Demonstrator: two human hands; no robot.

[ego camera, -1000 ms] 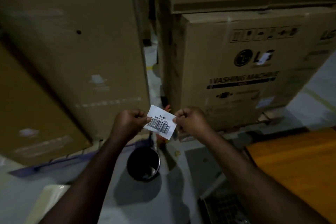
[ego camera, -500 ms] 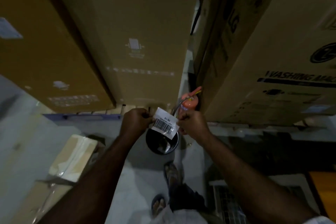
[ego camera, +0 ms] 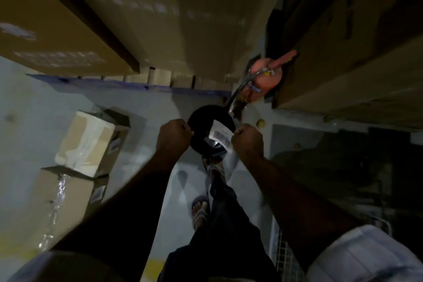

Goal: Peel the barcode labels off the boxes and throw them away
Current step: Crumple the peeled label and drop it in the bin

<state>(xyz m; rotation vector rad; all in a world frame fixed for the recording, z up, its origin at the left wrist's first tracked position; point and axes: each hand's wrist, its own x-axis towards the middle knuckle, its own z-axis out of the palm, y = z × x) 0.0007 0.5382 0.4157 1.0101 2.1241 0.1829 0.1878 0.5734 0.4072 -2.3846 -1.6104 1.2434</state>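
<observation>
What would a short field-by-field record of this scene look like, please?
label: white, with a barcode, over the bin's opening
right hand: curled, seems to pinch the label's edge
left hand: curled, apart from the label, nothing seen in it
bin: black, round, on the floor under both hands
boxes: tall cardboard, behind the bin
fire extinguisher: red, in the gap between boxes
status: label not yet dropped
</observation>
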